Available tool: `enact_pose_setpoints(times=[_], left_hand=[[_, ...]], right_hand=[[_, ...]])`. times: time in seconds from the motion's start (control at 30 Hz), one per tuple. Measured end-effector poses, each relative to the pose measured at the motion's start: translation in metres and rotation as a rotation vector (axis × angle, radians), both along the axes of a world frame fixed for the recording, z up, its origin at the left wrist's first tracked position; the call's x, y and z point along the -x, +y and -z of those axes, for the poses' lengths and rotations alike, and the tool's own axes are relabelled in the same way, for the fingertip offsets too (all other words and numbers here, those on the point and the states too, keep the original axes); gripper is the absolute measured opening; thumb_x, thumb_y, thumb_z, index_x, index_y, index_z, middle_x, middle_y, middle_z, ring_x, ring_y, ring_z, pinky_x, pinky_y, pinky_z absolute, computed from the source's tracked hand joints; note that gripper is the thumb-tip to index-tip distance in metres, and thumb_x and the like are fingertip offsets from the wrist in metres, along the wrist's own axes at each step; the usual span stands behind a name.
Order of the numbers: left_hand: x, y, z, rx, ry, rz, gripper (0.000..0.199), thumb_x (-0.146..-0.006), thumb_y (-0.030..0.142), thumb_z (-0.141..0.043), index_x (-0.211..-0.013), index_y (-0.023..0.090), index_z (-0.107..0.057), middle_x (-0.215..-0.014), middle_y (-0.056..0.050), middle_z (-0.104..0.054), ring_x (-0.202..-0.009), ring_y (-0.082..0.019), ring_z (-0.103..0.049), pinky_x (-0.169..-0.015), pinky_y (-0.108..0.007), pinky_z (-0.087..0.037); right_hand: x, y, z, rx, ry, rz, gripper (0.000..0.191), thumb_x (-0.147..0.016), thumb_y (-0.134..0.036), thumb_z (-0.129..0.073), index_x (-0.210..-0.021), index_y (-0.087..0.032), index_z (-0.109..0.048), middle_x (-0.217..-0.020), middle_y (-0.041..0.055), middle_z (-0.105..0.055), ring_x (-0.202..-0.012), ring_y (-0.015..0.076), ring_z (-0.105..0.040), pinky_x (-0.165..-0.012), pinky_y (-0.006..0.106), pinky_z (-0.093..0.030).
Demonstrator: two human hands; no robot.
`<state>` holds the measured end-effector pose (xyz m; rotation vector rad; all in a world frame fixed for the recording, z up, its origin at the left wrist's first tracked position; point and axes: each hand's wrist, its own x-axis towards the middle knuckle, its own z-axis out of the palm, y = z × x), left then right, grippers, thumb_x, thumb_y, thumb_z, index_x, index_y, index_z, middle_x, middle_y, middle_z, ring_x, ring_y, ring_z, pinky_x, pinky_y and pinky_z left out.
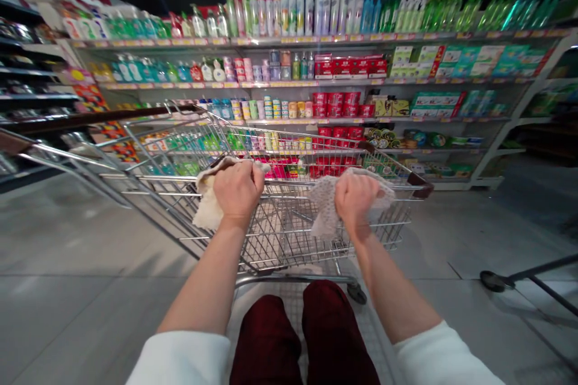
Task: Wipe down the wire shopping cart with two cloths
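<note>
A metal shopping cart [280,234] stands sideways in front of me, its handle end to the left. My left hand [238,187] is closed round a cream cloth [208,207] on the cart's near top rail. Farther right on that rail, my right hand [356,194] grips a thin whitish cloth [324,210]. Both cloths hang down over the wire side, and the fingers of both hands are curled and partly hidden. The wire basket shows no goods inside.
Beyond the cart, a long shelf unit [280,84] holds rows of bottles, cans and boxes. Another shelf [36,96] is at the left edge. A wheeled metal frame [533,277] stands on the grey floor [81,289] at the right.
</note>
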<state>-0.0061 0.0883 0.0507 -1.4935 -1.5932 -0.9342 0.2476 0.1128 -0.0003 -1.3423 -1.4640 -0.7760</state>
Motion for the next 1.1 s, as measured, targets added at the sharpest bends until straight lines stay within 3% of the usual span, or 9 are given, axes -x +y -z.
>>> enact_pose_setpoints(times=[0.13,0.23,0.43,0.63,0.83,0.97,1.1], left_hand=[[0.001,0.000,0.000,0.002,0.027,-0.017,0.036,-0.097,0.032,-0.034,-0.072,0.020,-0.057,-0.072,-0.007,-0.067,-0.067,-0.022,-0.057,-0.063,-0.036,-0.023],[0.002,0.001,-0.001,0.017,0.035,-0.030,0.037,-0.097,0.033,-0.032,-0.072,0.020,-0.057,-0.073,-0.007,-0.068,-0.067,-0.022,-0.058,-0.063,-0.036,-0.023],[0.002,-0.001,-0.004,0.078,0.017,-0.013,0.038,-0.097,0.033,-0.031,-0.075,0.019,-0.059,-0.076,-0.010,-0.069,-0.070,-0.024,-0.059,-0.063,-0.035,-0.023],[0.001,-0.001,-0.004,0.069,0.014,-0.006,0.036,-0.096,0.032,-0.033,-0.075,0.019,-0.059,-0.075,-0.009,-0.068,-0.070,-0.023,-0.058,-0.064,-0.035,-0.025],[-0.002,-0.001,-0.004,0.011,-0.013,-0.050,0.036,-0.096,0.032,-0.033,-0.073,0.020,-0.058,-0.075,-0.010,-0.068,-0.071,-0.024,-0.057,-0.066,-0.036,-0.026],[-0.031,-0.001,-0.003,0.039,-0.049,-0.010,0.038,-0.097,0.033,-0.031,-0.075,0.020,-0.059,-0.076,-0.011,-0.069,-0.073,-0.025,-0.058,-0.068,-0.037,-0.027],[-0.090,0.003,0.005,0.116,0.014,0.133,0.039,-0.099,0.036,-0.030,-0.083,0.019,-0.061,-0.080,-0.010,-0.069,-0.078,-0.024,-0.060,-0.072,-0.038,-0.029]], right_hand=[[0.079,-0.007,-0.014,0.011,-0.018,-0.154,0.030,-0.096,-0.030,-0.043,-0.070,-0.022,-0.056,-0.067,0.0042,-0.060,-0.076,0.0205,-0.049,-0.079,0.038,-0.028],[0.096,-0.008,-0.018,0.004,-0.026,-0.200,0.031,-0.096,-0.032,-0.044,-0.070,-0.022,-0.057,-0.067,0.0040,-0.061,-0.077,0.0205,-0.050,-0.080,0.038,-0.027],[0.067,-0.002,-0.017,-0.017,-0.205,-0.250,0.031,-0.098,-0.034,-0.044,-0.074,-0.022,-0.059,-0.069,0.0025,-0.062,-0.076,0.0193,-0.050,-0.080,0.036,-0.028],[0.019,0.004,-0.011,-0.048,-0.207,-0.150,0.031,-0.096,-0.029,-0.044,-0.070,-0.021,-0.057,-0.065,0.0023,-0.059,-0.073,0.0186,-0.049,-0.078,0.035,-0.029],[0.019,0.003,-0.008,0.028,-0.099,-0.123,0.030,-0.095,-0.028,-0.044,-0.068,-0.022,-0.056,-0.065,0.0028,-0.060,-0.075,0.0194,-0.049,-0.080,0.036,-0.028],[0.025,0.003,-0.008,0.029,-0.059,-0.124,0.031,-0.095,-0.028,-0.045,-0.067,-0.022,-0.056,-0.065,0.0030,-0.060,-0.075,0.0198,-0.048,-0.080,0.036,-0.027],[0.023,0.003,-0.008,0.041,-0.059,-0.121,0.031,-0.096,-0.027,-0.044,-0.068,-0.022,-0.056,-0.066,0.0032,-0.061,-0.075,0.0201,-0.048,-0.079,0.036,-0.026]])
